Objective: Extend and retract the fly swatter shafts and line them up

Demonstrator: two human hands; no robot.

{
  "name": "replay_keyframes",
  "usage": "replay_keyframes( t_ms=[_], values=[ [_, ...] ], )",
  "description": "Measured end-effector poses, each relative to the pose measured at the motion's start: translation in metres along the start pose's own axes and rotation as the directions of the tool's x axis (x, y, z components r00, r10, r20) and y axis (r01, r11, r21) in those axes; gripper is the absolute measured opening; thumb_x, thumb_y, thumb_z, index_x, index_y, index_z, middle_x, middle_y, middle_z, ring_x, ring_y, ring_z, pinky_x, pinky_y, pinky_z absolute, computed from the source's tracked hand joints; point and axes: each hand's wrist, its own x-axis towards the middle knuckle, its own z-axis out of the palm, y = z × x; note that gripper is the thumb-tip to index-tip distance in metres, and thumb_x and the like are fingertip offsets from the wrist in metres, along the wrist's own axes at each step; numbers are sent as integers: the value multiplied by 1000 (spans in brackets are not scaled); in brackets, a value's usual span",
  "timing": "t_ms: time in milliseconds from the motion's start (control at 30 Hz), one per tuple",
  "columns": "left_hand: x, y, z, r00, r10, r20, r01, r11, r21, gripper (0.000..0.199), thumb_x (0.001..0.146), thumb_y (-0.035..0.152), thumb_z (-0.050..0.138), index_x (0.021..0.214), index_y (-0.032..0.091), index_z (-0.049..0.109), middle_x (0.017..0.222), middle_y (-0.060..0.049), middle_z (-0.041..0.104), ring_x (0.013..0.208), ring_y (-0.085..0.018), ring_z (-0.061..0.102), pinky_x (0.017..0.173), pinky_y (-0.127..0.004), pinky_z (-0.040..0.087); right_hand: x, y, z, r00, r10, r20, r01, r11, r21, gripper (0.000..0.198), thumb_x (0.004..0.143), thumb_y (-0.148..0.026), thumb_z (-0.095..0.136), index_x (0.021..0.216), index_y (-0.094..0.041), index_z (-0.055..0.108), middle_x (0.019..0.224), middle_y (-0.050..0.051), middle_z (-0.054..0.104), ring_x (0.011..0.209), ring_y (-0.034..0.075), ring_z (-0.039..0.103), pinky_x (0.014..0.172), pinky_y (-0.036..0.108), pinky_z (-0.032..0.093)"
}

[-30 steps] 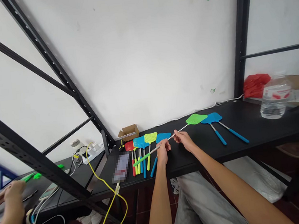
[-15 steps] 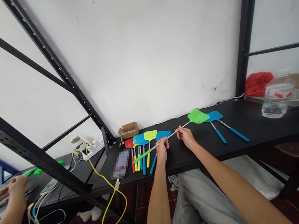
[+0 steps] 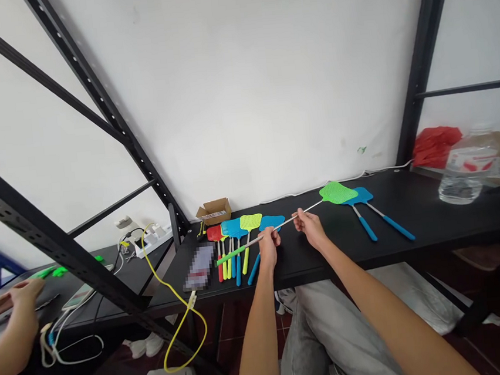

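A green fly swatter (image 3: 338, 192) is held slantwise over the black table, its metal rod drawn out long. My left hand (image 3: 270, 245) is closed round the rod near the green grip. Farther up the rod, my right hand (image 3: 309, 228) pinches it between thumb and fingers. Behind the green head lie blue fly swatters (image 3: 364, 196) with their handles toward the front right. Left of and under the held one, several swatters lie in a row, among them a red one (image 3: 214, 233), a yellow one (image 3: 251, 221) and a blue one (image 3: 272, 223).
A phone with a blurred screen (image 3: 199, 267) lies at the left, a yellow cable (image 3: 164, 284) by it. Behind stand a small cardboard box (image 3: 214, 211) and a power strip (image 3: 153, 241). A water bottle (image 3: 467, 166) stands right. Another person's hands (image 3: 19, 295) are at far left.
The green swatter's rod looks longer, with its head slightly farther right and its grip end slightly farther left. Both hands keep hold of the rod. The view has shifted a little.
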Motion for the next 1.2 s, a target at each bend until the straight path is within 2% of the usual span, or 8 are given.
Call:
replay_keyframes(
  t_ms=[100, 200, 300, 467, 600, 800, 967, 1200],
  values=[
    [0, 0, 2, 998, -12, 57, 9, 998, 65, 36, 82, 35, 53, 51, 19, 44, 41, 2, 42, 42, -10, 37, 48, -25, 26, -4, 0, 1, 986, 12, 167, 17, 985, -170, 44, 74, -61, 71, 68, -17, 68, 63, 2, 60, 53, 11, 49, 49, 25, 34],
    [-1, 0, 3, 994, -26, 105, 11, 990, 143, 41, 85, 41, 52, 52, 19, 47, 41, 2, 44, 42, -10, 38, 49, -25, 27, -4, 0, -1, 971, 34, 238, 17, 978, -210, 43, 75, -59, 72, 65, -17, 68, 63, 3, 61, 55, 11, 49, 52, 25, 35],
    [-1, 0, 3, 992, -36, 119, 17, 988, 154, 41, 86, 43, 51, 52, 19, 46, 42, 3, 43, 43, -10, 39, 50, -25, 28, -2, 2, -3, 977, 62, 204, -23, 982, -188, 44, 71, -59, 75, 65, -16, 69, 65, 4, 64, 56, 11, 50, 54, 26, 36],
    [0, -2, 1, 996, -50, 71, 46, 997, 60, 39, 82, 39, 56, 50, 19, 43, 42, 4, 38, 41, -9, 37, 48, -25, 27, 0, 1, -3, 989, 88, 118, -77, 992, -97, 46, 63, -59, 80, 69, -15, 71, 64, 5, 64, 55, 12, 51, 52, 26, 37],
    [2, -4, 0, 999, -35, 19, 35, 999, -1, 39, 80, 35, 54, 48, 20, 37, 44, 6, 32, 38, -7, 32, 48, -25, 27, 1, -1, -4, 998, 51, 40, -51, 999, 9, 43, 63, -57, 81, 69, -16, 70, 62, 4, 61, 53, 12, 51, 49, 26, 37],
    [2, -4, -1, 998, -31, -50, 28, 998, -59, 37, 77, 30, 53, 49, 21, 32, 45, 7, 28, 37, -5, 28, 47, -25, 27, 3, 0, -5, 999, 16, -38, -14, 998, 56, 43, 65, -58, 79, 71, -16, 70, 63, 3, 60, 53, 11, 50, 48, 26, 36],
    [1, -5, -2, 997, -19, -72, 14, 998, -63, 36, 78, 30, 54, 50, 21, 32, 46, 7, 29, 37, -5, 28, 47, -25, 28, 3, 1, -4, 999, 7, -48, -4, 999, 47, 47, 65, -63, 77, 72, -17, 71, 63, 3, 60, 53, 12, 50, 48, 26, 36],
    [-1, -5, -3, 999, 8, -44, -7, 1000, 4, 41, 85, 34, 46, 48, 21, 31, 41, 5, 29, 38, -8, 30, 49, -26, 30, -3, -3, -3, 999, 23, 42, -22, 1000, -19, 46, 69, -64, 74, 71, -18, 69, 63, 4, 61, 53, 12, 50, 49, 27, 37]
  ],
)
